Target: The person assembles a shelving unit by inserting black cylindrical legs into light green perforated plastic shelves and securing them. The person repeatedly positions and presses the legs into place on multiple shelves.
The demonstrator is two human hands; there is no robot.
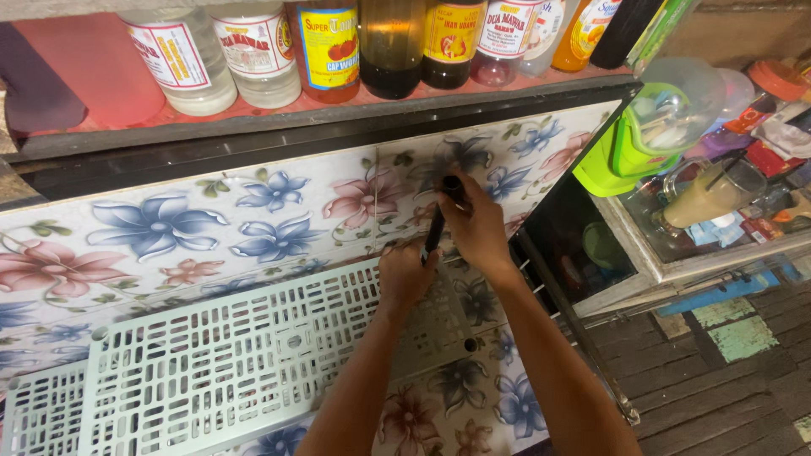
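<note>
**Two hands, one dark tool, up against a flowery wall**

Right hand (479,230) closed tight around a thin black tool (438,221), near its top end. Tool almost straight up and down, tipped a little, with its round black top poking out above the fingers. Left hand (405,274) lower down, fingers curled in, pressed at the bottom end of the same tool. Hard to tell whether this hand really grips the tool or only steadies it. Both hands close together, nearly touching.

Under the left hand, a pale green plastic grid (228,355) full of small slots, lying flat against the flower tiles (169,228). Tool's bottom end right at the top edge of that grid. Big blue and pink flowers all over the tiles.

Up above, a red shelf (101,110) with a row of bottles (329,46): some clear, some dark, some with yellow labels.

Off to the right, a glass case (676,253) with a glass mug of light brown drink (705,198) and a straw in it. Beside that, a bright green plastic holder (629,139). Down low on the right, dark wooden floorboards (718,371).
</note>
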